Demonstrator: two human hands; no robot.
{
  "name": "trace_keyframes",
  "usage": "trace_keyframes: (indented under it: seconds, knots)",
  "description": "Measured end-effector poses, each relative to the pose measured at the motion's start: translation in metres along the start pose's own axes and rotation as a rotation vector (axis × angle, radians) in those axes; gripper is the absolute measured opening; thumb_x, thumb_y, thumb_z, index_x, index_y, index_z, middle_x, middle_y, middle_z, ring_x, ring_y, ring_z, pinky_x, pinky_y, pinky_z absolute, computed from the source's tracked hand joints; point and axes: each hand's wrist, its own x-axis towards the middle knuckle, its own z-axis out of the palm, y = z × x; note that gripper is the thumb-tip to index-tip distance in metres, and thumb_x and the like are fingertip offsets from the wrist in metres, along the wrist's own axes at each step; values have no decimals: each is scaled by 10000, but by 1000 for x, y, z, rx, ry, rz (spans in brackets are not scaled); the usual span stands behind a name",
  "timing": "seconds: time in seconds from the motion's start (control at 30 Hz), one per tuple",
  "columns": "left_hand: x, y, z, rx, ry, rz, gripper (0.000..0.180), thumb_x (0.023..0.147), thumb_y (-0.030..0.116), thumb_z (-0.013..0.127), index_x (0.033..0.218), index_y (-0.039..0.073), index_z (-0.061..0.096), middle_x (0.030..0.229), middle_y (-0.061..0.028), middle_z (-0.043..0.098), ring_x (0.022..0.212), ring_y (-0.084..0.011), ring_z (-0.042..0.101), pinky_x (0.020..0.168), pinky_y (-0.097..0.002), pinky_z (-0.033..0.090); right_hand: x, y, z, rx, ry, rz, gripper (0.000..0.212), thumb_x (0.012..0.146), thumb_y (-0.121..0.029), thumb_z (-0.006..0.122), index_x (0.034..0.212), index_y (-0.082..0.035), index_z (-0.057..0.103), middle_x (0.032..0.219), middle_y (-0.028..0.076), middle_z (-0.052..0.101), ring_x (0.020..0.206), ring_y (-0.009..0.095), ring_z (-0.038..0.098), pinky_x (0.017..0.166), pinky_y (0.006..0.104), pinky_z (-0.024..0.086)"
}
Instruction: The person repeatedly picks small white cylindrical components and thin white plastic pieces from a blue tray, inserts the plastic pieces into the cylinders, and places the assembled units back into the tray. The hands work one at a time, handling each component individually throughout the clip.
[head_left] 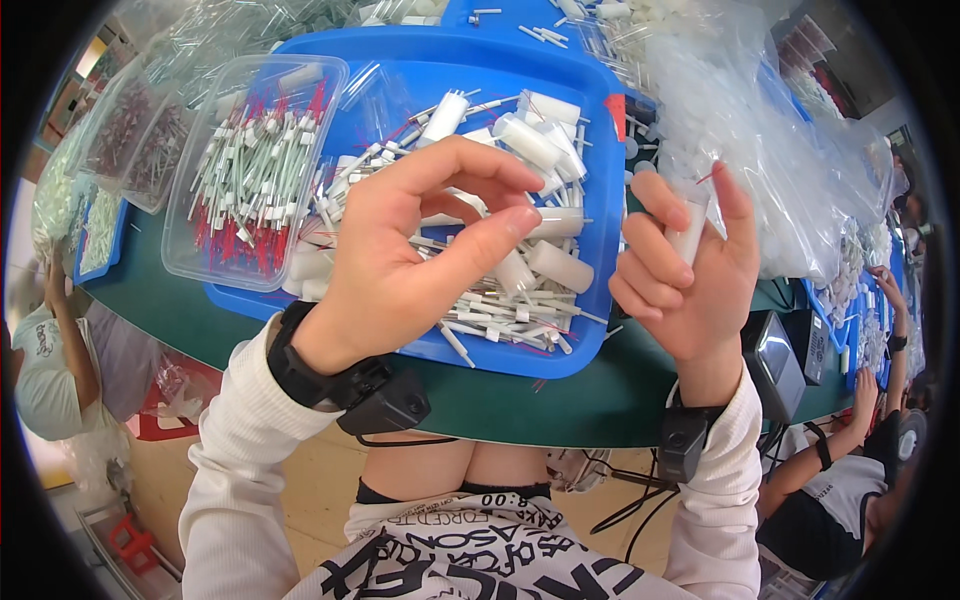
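Watching from beside the green table [500, 415], I see the right hand [695, 280] up and clear of the blue tray [450, 65], with a white cylinder [687, 238] in its grip: the fingers curl round one side, the thumb stands on the other. A thin red wire [707, 177] sticks out near the cylinder's upper end, close to the thumb tip. The left hand [395, 240] hangs over the tray, its thumb and forefinger bent toward each other with a small gap; I see nothing pinched there, though the other fingers are partly hidden.

Under and beyond that hand, loose white cylinders [560, 267] lie at all angles among slim pale rods [490, 318]. To the left, a clear tub [177, 225] overlapping the tray holds white stems with red leads [260, 150], packed close together.

To my eye, good handling here means a light, steady hold on the cylinder, firm enough that it doesn't roll, with the thumb kept off the wire so that it isn't bent. Turning that end toward the eyes would help. The left fingers would do best to take one piece by its stiff part, since a tug on a lead could drag its neighbours along.
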Motion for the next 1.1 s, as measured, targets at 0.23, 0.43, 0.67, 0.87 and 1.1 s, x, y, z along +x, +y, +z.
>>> trace_keyframes:
  seconds: [0.23, 0.43, 0.67, 0.87, 1.1]
  knots:
    - [1, 2, 0, 22, -18, 4, 199, 795, 6, 551, 987, -46, 557, 937, -104, 582, 849, -174, 593, 742, -285, 456, 0, 5, 6, -24, -34, -67, 383, 898, -456, 236, 706, -145, 351, 401, -19, 349, 269, 88, 302, 370, 291, 396]
    - [1, 2, 0, 28, -22, 5, 194, 794, 5, 551, 982, -45, 558, 932, -102, 584, 851, -175, 593, 743, -285, 456, -2, 5, -3, -119, -77, -95, 376, 893, -422, 250, 638, -155, 319, 346, -16, 293, 271, 113, 242, 422, 290, 362]
    - [1, 1, 0, 29, -15, -2, 197, 794, 10, 555, 984, -41, 557, 937, -100, 586, 852, -175, 593, 754, -288, 453, -1, 6, 5, -91, 10, -130, 387, 914, -451, 226, 754, -131, 373, 464, 3, 390, 338, 110, 314, 487, 262, 333]
    - [1, 1, -1, 20, -21, -6, 197, 793, 10, 555, 983, -41, 557, 946, -103, 588, 854, -175, 593, 754, -290, 452, 2, 9, 16, -107, 145, -133, 453, 930, -498, 174, 821, -120, 400, 619, 3, 425, 451, 121, 406, 480, 262, 339]
    - [1, 2, -1, 26, -23, -5, 193, 792, 7, 555, 979, -39, 559, 944, -102, 589, 853, -176, 595, 752, -289, 451, -1, 6, 5, -116, 63, -38, 373, 898, -443, 270, 703, -139, 363, 521, -15, 355, 392, 109, 312, 450, 255, 320]
